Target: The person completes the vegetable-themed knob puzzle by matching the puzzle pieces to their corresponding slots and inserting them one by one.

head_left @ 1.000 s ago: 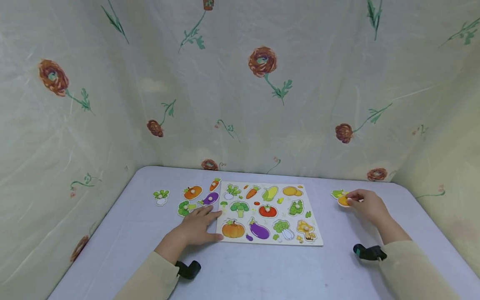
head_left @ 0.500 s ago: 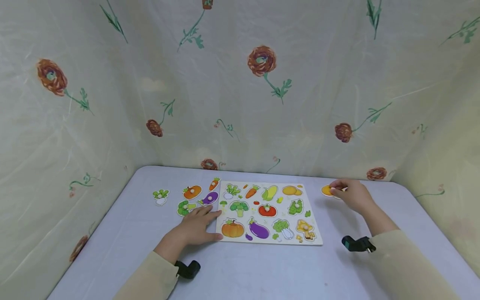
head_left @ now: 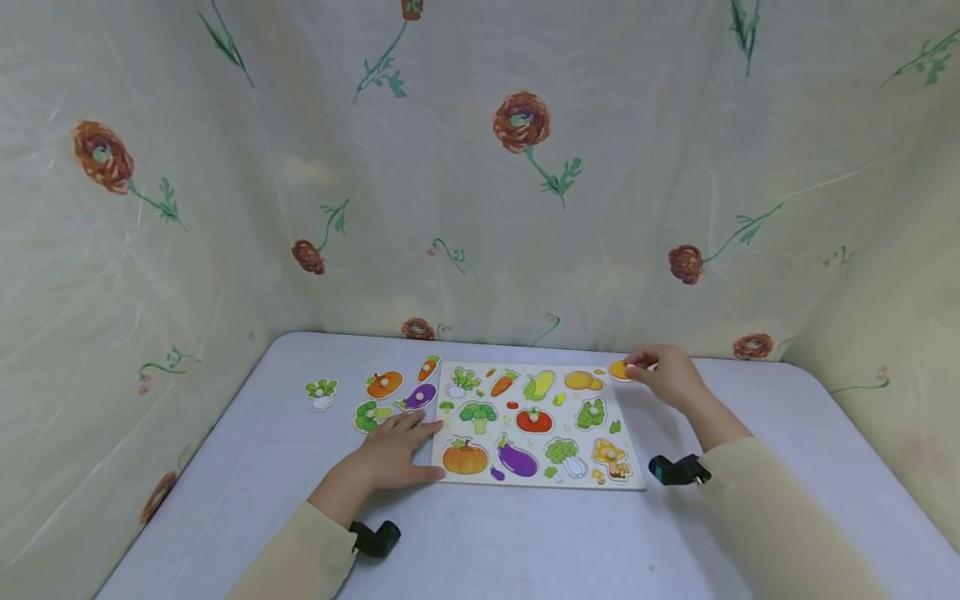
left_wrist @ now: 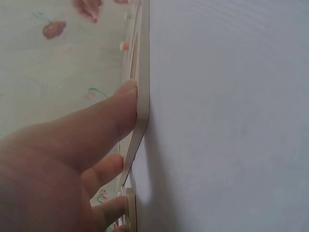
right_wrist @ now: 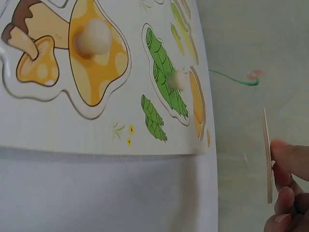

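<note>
Fingers and thumb of my right hand [head_left: 671, 379] pinch a yellow-orange potato-shaped puzzle piece [head_left: 618, 371] beside the board's far right corner. In the right wrist view that thin wooden piece [right_wrist: 267, 159] appears edge-on, with fingertips behind it. My left hand [head_left: 396, 454] rests with extended fingers at the left edge of the white vegetable puzzle board [head_left: 487, 481]. In the left wrist view its thumb [left_wrist: 123, 108] touches the board's edge [left_wrist: 143, 92]. Knobbed tomato [head_left: 535, 422], asparagus [head_left: 592, 415], bok choy [head_left: 566, 457] and mushroom [head_left: 611, 454] pieces sit in the board.
Left of the board lie loose pieces: a turnip [head_left: 322, 394], a pumpkin [head_left: 384, 384], a carrot [head_left: 428, 367], an eggplant [head_left: 420, 397] and a broccoli [head_left: 369, 415]. A floral curtain [head_left: 480, 208] surrounds the white-covered table [head_left: 525, 550].
My right hand has carried the potato piece leftward to the board's far right corner. The green piece once beside it is no longer visible. My left hand and the board stay put.
</note>
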Demonstrator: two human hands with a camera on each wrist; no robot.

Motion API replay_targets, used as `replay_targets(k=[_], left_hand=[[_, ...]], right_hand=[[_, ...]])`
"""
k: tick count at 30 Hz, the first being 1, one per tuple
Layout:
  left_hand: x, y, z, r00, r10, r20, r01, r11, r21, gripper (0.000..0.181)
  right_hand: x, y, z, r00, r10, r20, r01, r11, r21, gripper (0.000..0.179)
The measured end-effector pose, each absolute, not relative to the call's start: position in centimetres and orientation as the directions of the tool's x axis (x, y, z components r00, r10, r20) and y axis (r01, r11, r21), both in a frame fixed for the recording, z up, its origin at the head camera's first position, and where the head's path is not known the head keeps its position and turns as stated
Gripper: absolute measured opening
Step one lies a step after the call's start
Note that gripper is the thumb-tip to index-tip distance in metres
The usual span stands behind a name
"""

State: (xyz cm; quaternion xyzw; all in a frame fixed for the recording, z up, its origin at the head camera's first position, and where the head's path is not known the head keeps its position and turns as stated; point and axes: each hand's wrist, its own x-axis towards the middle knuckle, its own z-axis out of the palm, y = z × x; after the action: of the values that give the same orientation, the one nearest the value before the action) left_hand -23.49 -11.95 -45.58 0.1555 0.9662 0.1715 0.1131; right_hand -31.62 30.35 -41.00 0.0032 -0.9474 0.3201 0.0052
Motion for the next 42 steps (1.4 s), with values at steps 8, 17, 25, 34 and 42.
replay_targets(k=[8, 17, 25, 34, 42], left_hand=[[-23.3, -12.0, -45.2, -0.924, 0.347, -0.164, 0.27, 0.891, 0.365, 0.078], [-23.9, -12.1, -46.5, -0.926, 0.349, -0.146, 0.28, 0.891, 0.358, 0.078], [-24.1, -12.1, -46.6, -0.926, 0.346, -0.155, 0.275, 0.895, 0.351, 0.078], [-24.3, -12.3, -47.1, -0.923, 0.354, -0.152, 0.286, 0.895, 0.343, 0.079], [-24.0, -12.2, -46.7, -0.922, 0.355, -0.155, 0.29, 0.897, 0.332, 0.078]], right_hand=[[-32.9, 28.8, -42.0, -1.0, -0.011, -0.02, 0.005, 0.767, -0.641, 0.023], [-34.0, 27.7, -43.3, -0.997, -0.029, -0.067, 0.024, 0.736, -0.676, 0.021], [-34.7, 26.6, -44.4, -0.992, -0.016, -0.127, 0.077, 0.716, -0.694, 0.021], [-35.5, 25.6, -45.4, -0.988, 0.029, -0.149, 0.124, 0.719, -0.684, 0.018], [-35.4, 25.3, -45.5, -0.983, 0.018, -0.181, 0.141, 0.706, -0.694, 0.016]])
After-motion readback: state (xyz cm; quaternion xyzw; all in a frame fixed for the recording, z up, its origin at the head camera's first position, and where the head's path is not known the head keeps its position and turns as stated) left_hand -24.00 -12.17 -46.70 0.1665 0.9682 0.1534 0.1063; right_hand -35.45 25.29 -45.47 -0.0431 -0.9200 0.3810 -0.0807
